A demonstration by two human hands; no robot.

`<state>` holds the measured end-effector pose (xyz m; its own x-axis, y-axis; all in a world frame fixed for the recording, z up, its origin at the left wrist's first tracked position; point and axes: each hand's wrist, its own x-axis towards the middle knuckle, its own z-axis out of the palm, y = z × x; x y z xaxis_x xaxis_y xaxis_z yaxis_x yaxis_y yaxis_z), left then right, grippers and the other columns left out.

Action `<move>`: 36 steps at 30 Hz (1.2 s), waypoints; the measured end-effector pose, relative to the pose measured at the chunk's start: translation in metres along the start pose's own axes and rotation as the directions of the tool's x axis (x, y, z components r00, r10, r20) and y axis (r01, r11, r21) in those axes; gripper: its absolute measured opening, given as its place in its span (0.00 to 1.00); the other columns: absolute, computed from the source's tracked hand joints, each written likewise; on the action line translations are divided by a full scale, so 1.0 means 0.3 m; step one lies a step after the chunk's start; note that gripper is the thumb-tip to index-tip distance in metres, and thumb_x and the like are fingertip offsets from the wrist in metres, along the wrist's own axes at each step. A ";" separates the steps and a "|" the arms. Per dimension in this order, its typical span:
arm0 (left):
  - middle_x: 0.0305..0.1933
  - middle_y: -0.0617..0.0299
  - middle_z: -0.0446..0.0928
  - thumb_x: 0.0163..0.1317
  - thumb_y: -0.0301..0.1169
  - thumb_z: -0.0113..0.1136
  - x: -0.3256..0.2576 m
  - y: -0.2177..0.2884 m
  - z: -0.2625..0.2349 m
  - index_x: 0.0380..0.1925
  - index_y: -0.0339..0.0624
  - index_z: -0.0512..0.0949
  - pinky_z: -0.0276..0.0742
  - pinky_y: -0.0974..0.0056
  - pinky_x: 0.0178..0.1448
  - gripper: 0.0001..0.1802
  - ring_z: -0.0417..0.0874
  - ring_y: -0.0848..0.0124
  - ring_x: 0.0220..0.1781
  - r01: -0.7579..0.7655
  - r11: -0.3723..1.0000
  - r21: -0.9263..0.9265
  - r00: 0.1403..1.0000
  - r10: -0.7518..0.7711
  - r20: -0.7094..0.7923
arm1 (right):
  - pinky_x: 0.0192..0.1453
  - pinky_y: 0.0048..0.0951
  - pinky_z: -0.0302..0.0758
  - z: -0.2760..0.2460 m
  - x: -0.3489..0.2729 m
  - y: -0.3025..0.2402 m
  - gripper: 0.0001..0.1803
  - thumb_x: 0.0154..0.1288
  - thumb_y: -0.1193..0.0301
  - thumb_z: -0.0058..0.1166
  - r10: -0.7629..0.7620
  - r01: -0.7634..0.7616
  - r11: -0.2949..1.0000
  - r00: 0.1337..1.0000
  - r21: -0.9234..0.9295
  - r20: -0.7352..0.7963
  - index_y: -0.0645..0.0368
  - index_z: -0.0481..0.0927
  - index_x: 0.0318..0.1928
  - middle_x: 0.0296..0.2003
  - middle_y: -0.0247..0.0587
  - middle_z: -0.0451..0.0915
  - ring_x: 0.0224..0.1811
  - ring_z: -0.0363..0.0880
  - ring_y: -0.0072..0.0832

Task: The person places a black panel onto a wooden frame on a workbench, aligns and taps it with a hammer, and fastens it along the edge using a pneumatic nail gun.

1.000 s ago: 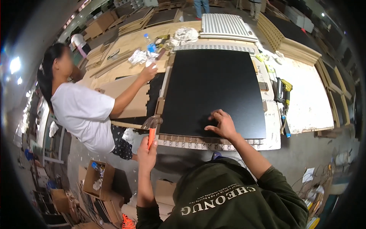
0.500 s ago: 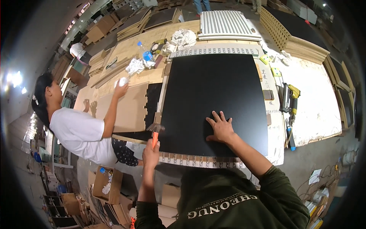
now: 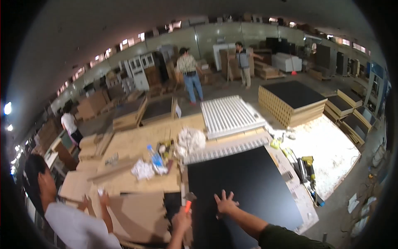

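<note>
We grip an orange-handled hammer in our left hand, near the left edge of the black panel lying on the bench; our right hand spreads wide over the panel.

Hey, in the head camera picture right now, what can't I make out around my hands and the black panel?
All in the head view:
Hammer: lower handle hidden by the left hand around it.
Black panel: near left corner cut off by the picture's lower edge.
Right hand: palm hidden by the back of the hand.
White item at a co-worker's hand: too small and blurred to identify.
</note>
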<state>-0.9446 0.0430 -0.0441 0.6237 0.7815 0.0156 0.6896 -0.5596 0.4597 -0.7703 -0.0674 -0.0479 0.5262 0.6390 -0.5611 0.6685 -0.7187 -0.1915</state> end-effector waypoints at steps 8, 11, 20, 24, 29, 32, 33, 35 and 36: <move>0.37 0.49 0.79 0.62 0.45 0.46 0.383 0.007 0.011 0.50 0.53 0.70 0.73 0.50 0.46 0.19 0.79 0.50 0.42 -0.143 0.987 0.072 0.942 0.113 0.314 | 0.60 0.70 0.54 -0.015 0.040 -0.009 0.60 0.43 0.58 0.68 0.047 -0.054 0.996 0.994 0.075 0.096 0.34 0.37 0.69 0.70 0.44 0.25 0.69 0.27 0.65; 0.38 0.47 0.78 0.62 0.43 0.48 0.487 0.035 0.067 0.46 0.46 0.69 0.72 0.48 0.45 0.17 0.79 0.47 0.40 -0.133 0.991 -0.001 0.973 0.131 0.192 | 0.60 0.73 0.50 -0.015 0.083 -0.004 0.59 0.47 0.62 0.67 0.069 -0.087 0.991 0.984 0.100 0.166 0.31 0.35 0.69 0.70 0.41 0.20 0.69 0.22 0.63; 0.41 0.51 0.79 0.60 0.44 0.49 0.799 0.024 0.125 0.47 0.47 0.72 0.72 0.50 0.47 0.19 0.79 0.51 0.45 -0.183 0.982 0.040 0.966 0.172 0.194 | 0.59 0.72 0.53 -0.050 0.041 -0.034 0.61 0.40 0.58 0.71 0.023 -0.032 0.995 0.995 0.094 0.095 0.30 0.39 0.69 0.70 0.43 0.26 0.69 0.26 0.65; 0.42 0.51 0.78 0.60 0.45 0.49 0.877 -0.032 0.228 0.46 0.48 0.71 0.73 0.51 0.47 0.19 0.79 0.54 0.46 -0.208 0.963 0.172 0.964 0.173 0.200 | 0.59 0.73 0.53 -0.035 0.012 -0.036 0.62 0.40 0.57 0.71 0.032 -0.037 0.996 0.997 0.077 0.070 0.29 0.39 0.69 0.70 0.42 0.25 0.69 0.26 0.65; 0.41 0.47 0.78 0.60 0.43 0.49 0.712 0.071 0.130 0.45 0.44 0.71 0.72 0.49 0.47 0.18 0.78 0.49 0.45 -0.171 0.985 0.017 0.975 0.167 0.146 | 0.59 0.73 0.51 -0.045 0.024 -0.019 0.62 0.40 0.56 0.71 0.021 -0.033 0.992 0.995 0.120 0.093 0.28 0.38 0.69 0.70 0.41 0.25 0.69 0.24 0.64; 0.40 0.46 0.78 0.60 0.44 0.48 0.714 -0.048 0.268 0.42 0.43 0.71 0.72 0.48 0.49 0.18 0.78 0.48 0.46 -0.152 0.986 0.066 0.976 0.140 0.167 | 0.60 0.72 0.50 -0.054 -0.010 -0.041 0.61 0.41 0.58 0.70 0.032 -0.039 0.997 0.994 0.065 0.101 0.29 0.38 0.69 0.70 0.42 0.25 0.69 0.26 0.63; 0.40 0.45 0.78 0.60 0.45 0.49 0.670 0.017 0.190 0.38 0.42 0.72 0.72 0.48 0.48 0.18 0.77 0.48 0.45 -0.134 0.987 0.094 0.966 0.109 0.234 | 0.61 0.71 0.50 -0.039 0.010 -0.033 0.61 0.41 0.58 0.70 0.038 -0.044 0.998 0.994 0.055 0.100 0.30 0.38 0.69 0.71 0.43 0.26 0.69 0.27 0.64; 0.39 0.46 0.78 0.60 0.45 0.49 0.564 0.087 0.120 0.38 0.42 0.72 0.72 0.48 0.47 0.18 0.77 0.48 0.45 -0.146 0.986 0.082 0.971 0.128 0.201 | 0.62 0.70 0.49 -0.029 0.053 0.002 0.61 0.41 0.58 0.70 0.025 -0.028 0.999 0.995 0.038 0.096 0.30 0.38 0.69 0.71 0.43 0.28 0.69 0.28 0.64; 0.39 0.46 0.78 0.60 0.45 0.49 0.514 0.114 0.115 0.38 0.42 0.72 0.71 0.48 0.47 0.18 0.77 0.48 0.45 -0.151 0.987 0.054 0.974 0.139 0.178 | 0.62 0.71 0.48 -0.023 0.062 0.016 0.60 0.42 0.56 0.69 -0.003 0.004 1.000 0.996 -0.010 0.093 0.34 0.39 0.70 0.71 0.45 0.29 0.69 0.31 0.63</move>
<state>-0.8121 0.1348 -0.0567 0.7690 0.6343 -0.0792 0.6066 -0.6852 0.4032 -0.7536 -0.0572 -0.0537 0.4732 0.6131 -0.6326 0.6756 -0.7134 -0.1861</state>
